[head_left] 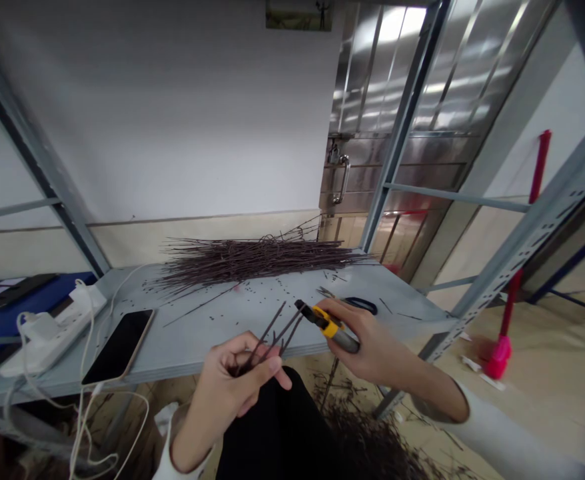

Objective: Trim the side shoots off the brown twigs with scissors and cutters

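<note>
My left hand [240,373] is closed in a pinch around a few thin dark sticks [272,337] that fan upward and to the right. My right hand [367,340] grips a yellow and black cutter [325,323], its tip pointing left and touching the upper ends of those sticks. Both hands hover just in front of the grey shelf's front edge [182,363]. A large pile of the same dark sticks [252,260] lies at the back of the shelf.
A dark phone [120,345] lies on the shelf's left, beside a white power strip [55,327] with trailing cables. Black scissors [360,305] lie behind my right hand. Cut sticks litter the floor [367,433]. A red stand [502,347] is at right.
</note>
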The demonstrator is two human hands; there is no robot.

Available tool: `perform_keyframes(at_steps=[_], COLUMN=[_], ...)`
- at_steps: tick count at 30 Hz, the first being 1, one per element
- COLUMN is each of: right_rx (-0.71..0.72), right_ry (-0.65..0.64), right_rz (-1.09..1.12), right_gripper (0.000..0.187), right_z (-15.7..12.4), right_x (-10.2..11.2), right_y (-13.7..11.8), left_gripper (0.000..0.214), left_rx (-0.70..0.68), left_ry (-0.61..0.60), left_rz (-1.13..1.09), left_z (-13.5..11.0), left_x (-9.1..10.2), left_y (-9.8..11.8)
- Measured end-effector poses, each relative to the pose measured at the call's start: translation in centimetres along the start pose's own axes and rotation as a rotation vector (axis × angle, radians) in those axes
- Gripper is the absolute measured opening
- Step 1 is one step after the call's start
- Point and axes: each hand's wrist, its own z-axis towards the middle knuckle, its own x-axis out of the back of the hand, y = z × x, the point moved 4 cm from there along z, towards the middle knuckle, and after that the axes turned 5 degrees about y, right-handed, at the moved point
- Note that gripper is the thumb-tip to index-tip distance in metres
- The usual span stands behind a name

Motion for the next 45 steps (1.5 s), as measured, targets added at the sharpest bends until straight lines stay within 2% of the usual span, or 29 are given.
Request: perform_keyframes(at_steps=[5, 10, 13, 20, 27, 31, 35, 38, 45], right_rx=[-0.106, -0.207, -0.221, -0.258, -0.294, -0.362, -0.525, -0.624, -0.716], right_ry=[0.038, -0.05, -0.093, -0.063, -0.098, -0.181, -0.269, -0.285, -0.346], right_rz=[0.102, 0.34, 0.432, 0.323, 0.393, 0.525, 0.665, 0.699, 0.744], right_gripper=[0.003, 0.021, 0.022, 0.02, 0.024, 0.029, 0.034, 0.037, 0.037], right_z=[0.2, 0.1, 0.2, 0.5, 0.0, -1.2, -3.0, -3.8, -4.8], right_x=[-1.0, -1.9, -2.1, -2.8, -3.4, -3.9, -4.6, -4.5, -3.9], right_y=[0.3, 0.7, 0.7, 2.5, 3.7, 4.4, 5.3, 5.1, 3.4], left_gripper=[0.036, 0.034, 0.031, 0.025, 0.016, 0.017, 0.019, 0.018, 0.019], left_rx=[-0.007, -0.008, -0.031, -0.108, -0.093, -0.093, -0.09, -0.091, -0.249], left_ry=[0.031, 0.09, 0.115, 0.166, 0.174, 0.107, 0.066, 0.067, 0.022], left_rz=[0.015, 0.04, 0.088, 0.159, 0.176, 0.246, 0.314, 0.388, 0.561], left_z=[0.6, 0.7, 0.5, 0.6, 1.1, 1.3, 1.3, 1.3, 0.9], left_x=[-0.2, 0.1, 0.1, -0.6, 0.1, 1.0, 1.5, 1.7, 1.6], left_y=[-0.4, -0.5, -0.2, 0.0, -0.6, -0.5, -0.7, -0.5, 0.5])
